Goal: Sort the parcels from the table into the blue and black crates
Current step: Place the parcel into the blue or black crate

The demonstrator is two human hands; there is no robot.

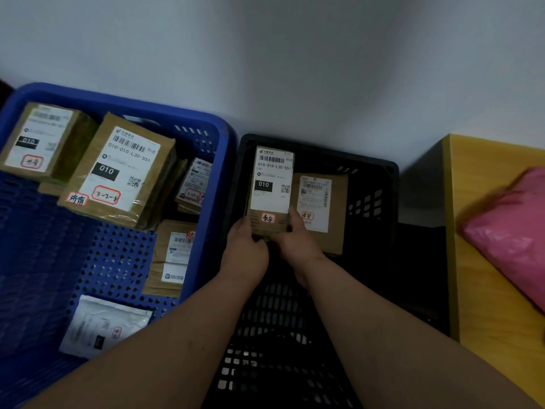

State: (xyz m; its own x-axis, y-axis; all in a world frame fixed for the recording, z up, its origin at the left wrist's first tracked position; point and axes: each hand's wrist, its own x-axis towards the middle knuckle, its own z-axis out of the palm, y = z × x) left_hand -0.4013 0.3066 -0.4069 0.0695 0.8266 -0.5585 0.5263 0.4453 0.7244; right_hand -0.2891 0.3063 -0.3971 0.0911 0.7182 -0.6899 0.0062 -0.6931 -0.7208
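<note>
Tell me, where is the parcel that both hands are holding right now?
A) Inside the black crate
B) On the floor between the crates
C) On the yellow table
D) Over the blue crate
A: the left hand and right hand grip the held parcel within the walls of the black crate, beside another parcel.

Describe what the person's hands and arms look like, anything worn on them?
Both the left hand and right hand are bare, with no gloves, rings or watch showing. The forearms are uncovered as far as the frame edge, with no sleeves in view.

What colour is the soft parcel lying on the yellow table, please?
Pink; the soft parcel shows clearly in the head view.
</note>
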